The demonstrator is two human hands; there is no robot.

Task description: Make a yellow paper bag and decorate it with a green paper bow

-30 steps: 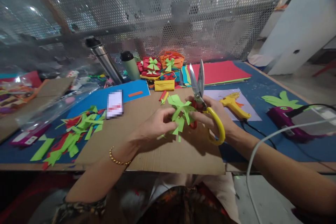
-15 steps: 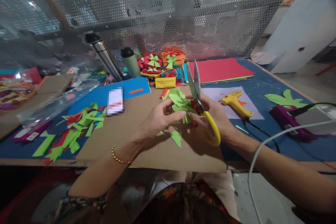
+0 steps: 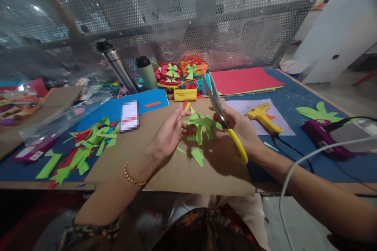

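A light-green paper bow (image 3: 202,123) with several cut tails is between my hands, over a brown cardboard sheet (image 3: 165,172). My left hand (image 3: 169,133) is at the bow's left side, fingers loosely curved and apart, some tips hidden behind the paper. No firm grip shows there. Scissors with yellow handles (image 3: 238,146) rest in my right hand (image 3: 237,125), their blades pointing up and away, slightly parted. A small red piece (image 3: 216,118) shows by the right fingers, close to the bow's right end. Below the bow lies a green paper scrap (image 3: 197,157).
Green and red paper cuttings (image 3: 85,145) lie left, near a phone (image 3: 129,115). Small paper bags (image 3: 172,72) and bottles (image 3: 145,72) stand behind. Rightward are red sheets (image 3: 244,80), a yellow glue gun (image 3: 265,117), a purple device (image 3: 321,137) and a white cable (image 3: 284,188).
My left hand has drawn back left from the bow and its fingers have loosened. The bow now shows more fully, its tails spread. The scissors have tilted further left.
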